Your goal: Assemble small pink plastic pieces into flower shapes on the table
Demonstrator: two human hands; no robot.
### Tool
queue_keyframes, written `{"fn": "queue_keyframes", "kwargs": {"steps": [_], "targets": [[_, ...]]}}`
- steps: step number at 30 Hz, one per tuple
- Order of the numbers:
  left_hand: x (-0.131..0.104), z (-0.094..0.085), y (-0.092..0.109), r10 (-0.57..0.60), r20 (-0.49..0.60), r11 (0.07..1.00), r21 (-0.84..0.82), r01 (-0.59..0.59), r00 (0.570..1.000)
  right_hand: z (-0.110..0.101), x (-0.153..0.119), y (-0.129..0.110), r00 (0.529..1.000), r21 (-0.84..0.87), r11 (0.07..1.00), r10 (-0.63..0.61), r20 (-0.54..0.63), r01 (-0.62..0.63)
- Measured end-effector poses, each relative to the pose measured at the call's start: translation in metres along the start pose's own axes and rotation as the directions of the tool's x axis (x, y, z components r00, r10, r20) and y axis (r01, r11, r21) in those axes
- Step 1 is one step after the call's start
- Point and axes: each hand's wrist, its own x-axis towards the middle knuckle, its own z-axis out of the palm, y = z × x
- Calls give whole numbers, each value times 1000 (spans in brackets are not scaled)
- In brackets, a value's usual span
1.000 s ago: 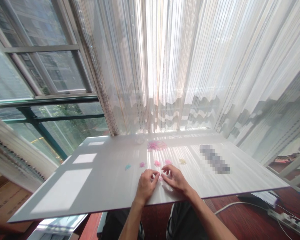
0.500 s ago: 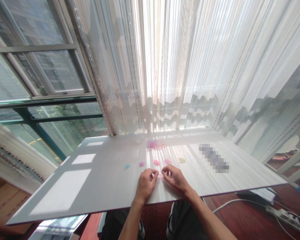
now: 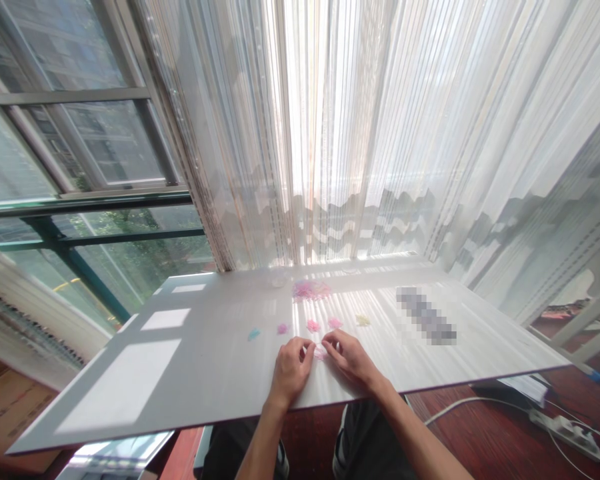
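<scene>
My left hand and my right hand face each other over the near part of the white table. Fingers and thumb are pinched together on each hand, a thin strand faintly visible between them. What exactly they grip is too small to make out. Below and between the fingertips lies a small pink pile. Beyond the hands sit small piles in a row: teal, purple, deep pink, light pink and yellow. Farther back is a larger pink mixed pile.
A clear container stands near the table's back edge. On the right of the table is a blurred-out object. Sheer curtains hang behind. A power strip with cables lies on the floor at right.
Both hands stay almost in place, with their fingertips still close together. The view has shifted very slightly.
</scene>
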Motion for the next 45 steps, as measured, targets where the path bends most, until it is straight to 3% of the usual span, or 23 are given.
{"fn": "queue_keyframes", "kwargs": {"steps": [25,39,45], "targets": [[1,-4,3,-56,35,996,-62,58,998,-2,0,-4,998,-31,999,-13,58,15],[2,-3,1,-65,2,993,-97,65,998,0,1,-2,1000,-15,1000,9,26,-9],[2,-2,2,-91,23,993,-78,93,996,-6,5,9,991,25,994,108,-81,-106]]}}
